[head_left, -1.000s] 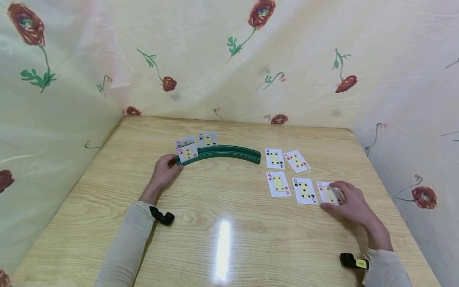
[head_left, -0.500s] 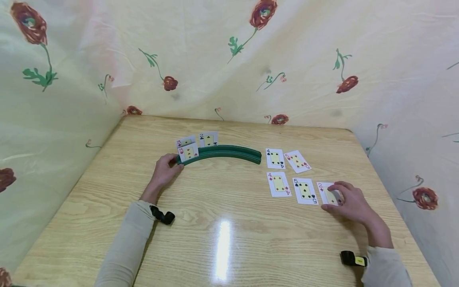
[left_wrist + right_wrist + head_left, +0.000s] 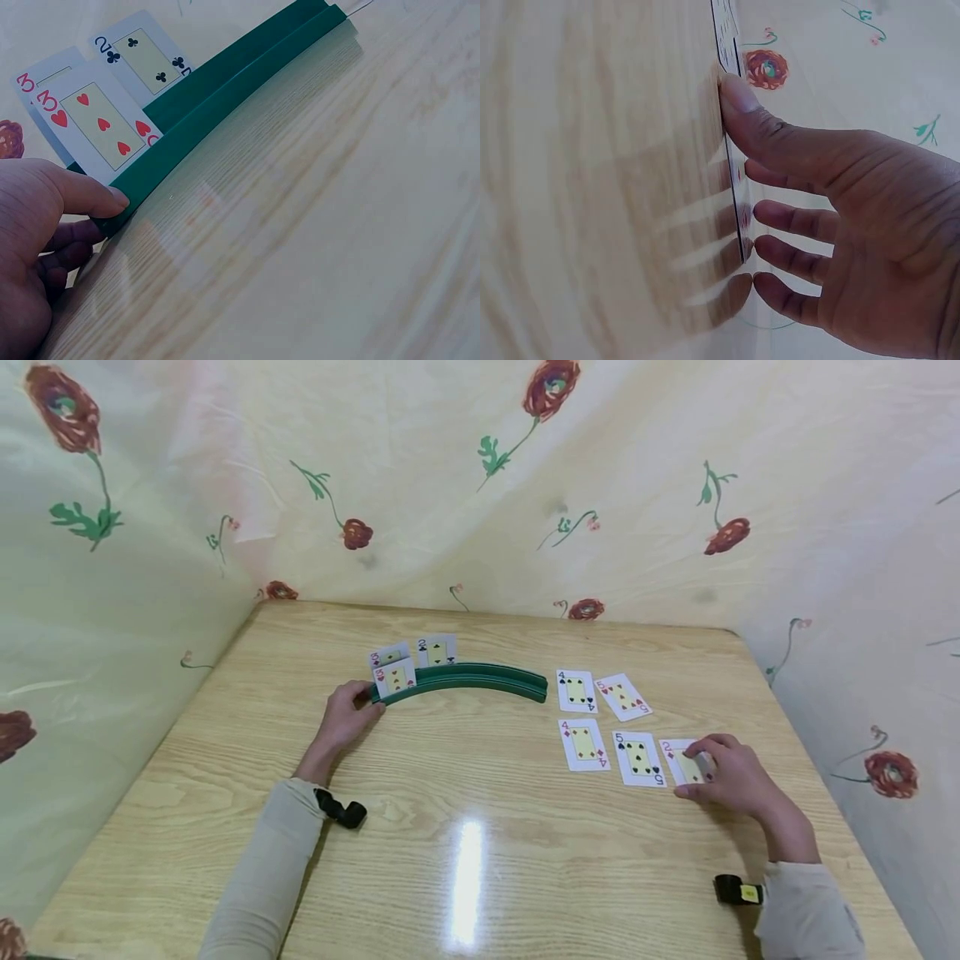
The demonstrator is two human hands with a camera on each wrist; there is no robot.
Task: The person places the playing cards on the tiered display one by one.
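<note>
My left hand (image 3: 347, 717) grips the left end of a curved green card holder (image 3: 487, 675), thumb at the front wall in the left wrist view. Standing in the holder's left part are a three of hearts (image 3: 101, 120), a red three (image 3: 52, 64) mostly hidden behind it, and a two of clubs (image 3: 142, 52). Over on the right, my right hand (image 3: 738, 777) pinches a two of diamonds (image 3: 681, 762), its thumb on the near edge and fingers across the right part. In the right wrist view this card appears edge-on, between thumb and fingers, close over the table.
Left of the right hand, face-up on the wooden table (image 3: 420, 860), lie a four of spades (image 3: 576, 692), a five of hearts (image 3: 622, 697), a four of diamonds (image 3: 583, 745) and a five of spades (image 3: 639, 760). Flowered cloth (image 3: 465, 485) rises behind the table.
The two of diamonds has shifted slightly left and up in the head view with my right hand, whose wrist has risen a little. My left hand stays on the card holder.
</note>
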